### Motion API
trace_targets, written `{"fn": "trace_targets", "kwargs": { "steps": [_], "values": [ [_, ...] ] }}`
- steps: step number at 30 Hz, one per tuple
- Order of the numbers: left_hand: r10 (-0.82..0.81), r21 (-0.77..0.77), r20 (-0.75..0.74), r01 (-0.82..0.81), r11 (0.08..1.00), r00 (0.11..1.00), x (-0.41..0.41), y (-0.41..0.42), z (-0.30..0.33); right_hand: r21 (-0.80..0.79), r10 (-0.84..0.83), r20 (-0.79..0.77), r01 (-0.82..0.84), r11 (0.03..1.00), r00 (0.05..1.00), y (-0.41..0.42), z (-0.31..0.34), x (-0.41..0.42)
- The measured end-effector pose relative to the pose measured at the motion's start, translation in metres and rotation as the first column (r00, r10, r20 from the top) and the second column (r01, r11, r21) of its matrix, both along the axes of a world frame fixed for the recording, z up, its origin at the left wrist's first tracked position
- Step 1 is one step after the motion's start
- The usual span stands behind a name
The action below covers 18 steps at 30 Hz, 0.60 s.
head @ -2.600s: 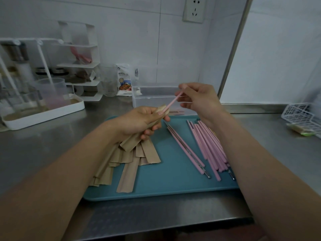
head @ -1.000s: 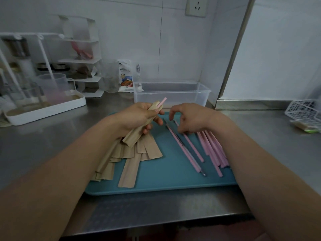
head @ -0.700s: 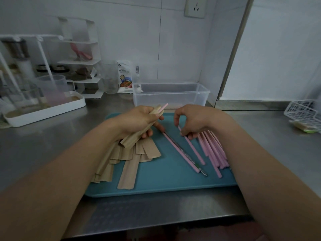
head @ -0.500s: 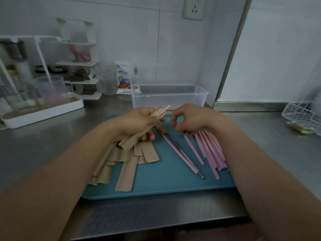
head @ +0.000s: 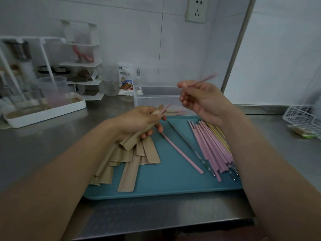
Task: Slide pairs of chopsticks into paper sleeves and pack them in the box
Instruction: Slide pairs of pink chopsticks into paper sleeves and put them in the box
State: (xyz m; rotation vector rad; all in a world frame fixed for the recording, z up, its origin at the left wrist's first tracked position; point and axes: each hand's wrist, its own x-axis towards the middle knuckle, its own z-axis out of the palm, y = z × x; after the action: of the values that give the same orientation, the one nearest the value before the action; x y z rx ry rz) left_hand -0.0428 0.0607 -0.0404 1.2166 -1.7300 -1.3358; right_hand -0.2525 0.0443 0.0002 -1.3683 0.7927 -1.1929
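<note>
2 hands busy: left hand [head: 137, 121] grips sleeve [head: 139, 133]; right hand [head: 203, 101] pinches chopstick [head: 203, 80].

we see brushed steel counter [head: 43, 145] | matt teal plastic tray [head: 165, 181] | matt brown paper sleeves [head: 128, 178] | clear plastic box [head: 156, 100]

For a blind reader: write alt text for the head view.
Left hand grips a paper sleeve with one pink chopstick poking out; right hand lifts a second pink chopstick. Below, a teal tray holds more sleeves and chopsticks.
</note>
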Motion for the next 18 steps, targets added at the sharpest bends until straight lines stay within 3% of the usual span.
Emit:
{"fn": "trace_targets", "kwargs": {
  "steps": [12,18],
  "values": [
    [-0.175,0.002,-0.06,0.176,0.984,0.983,-0.0007,0.0,-0.0015,0.037,-0.112,-0.034,0.114,0.993,0.993,-0.0029,-0.0041,0.0089],
    [-0.203,-0.011,-0.088,0.203,0.979,0.975,0.0001,-0.0005,-0.0016,-0.009,-0.135,-0.141,0.135,0.991,0.981,-0.0061,-0.0077,0.006]
  ]
}}
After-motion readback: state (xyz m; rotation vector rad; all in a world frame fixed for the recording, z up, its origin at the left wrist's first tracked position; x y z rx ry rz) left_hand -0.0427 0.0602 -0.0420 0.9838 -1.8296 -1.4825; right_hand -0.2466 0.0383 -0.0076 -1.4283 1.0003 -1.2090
